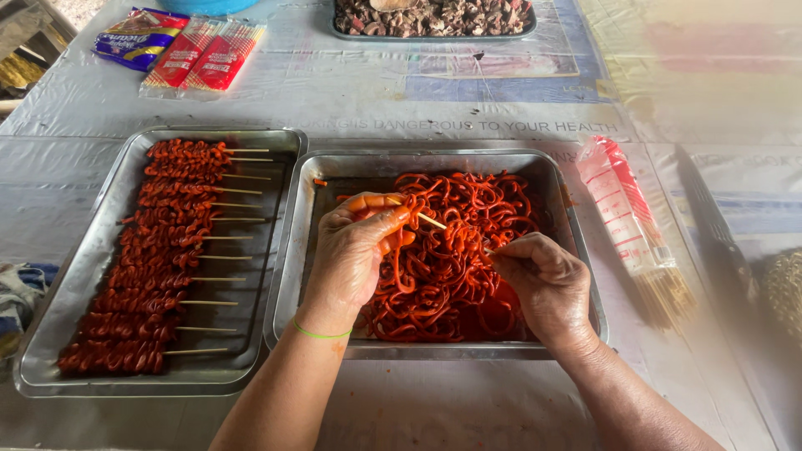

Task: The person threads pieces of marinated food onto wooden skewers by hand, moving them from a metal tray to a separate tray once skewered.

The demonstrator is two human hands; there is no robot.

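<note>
Both hands are working over the tray point(334, 179): right hand point(543, 284) is pinching the skewer point(434, 222), pointing up-left at the left hand point(355, 250), probably gripping strips point(451, 276).

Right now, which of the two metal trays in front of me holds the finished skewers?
The left tray: its red strips are threaded on sticks in a neat row. The right tray, under both hands, holds loose tangled strips.

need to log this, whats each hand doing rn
Left hand: closed on a red marinated strip, at the tip of the skewer stick.
Right hand: pinched shut on the stick's other end.
</note>
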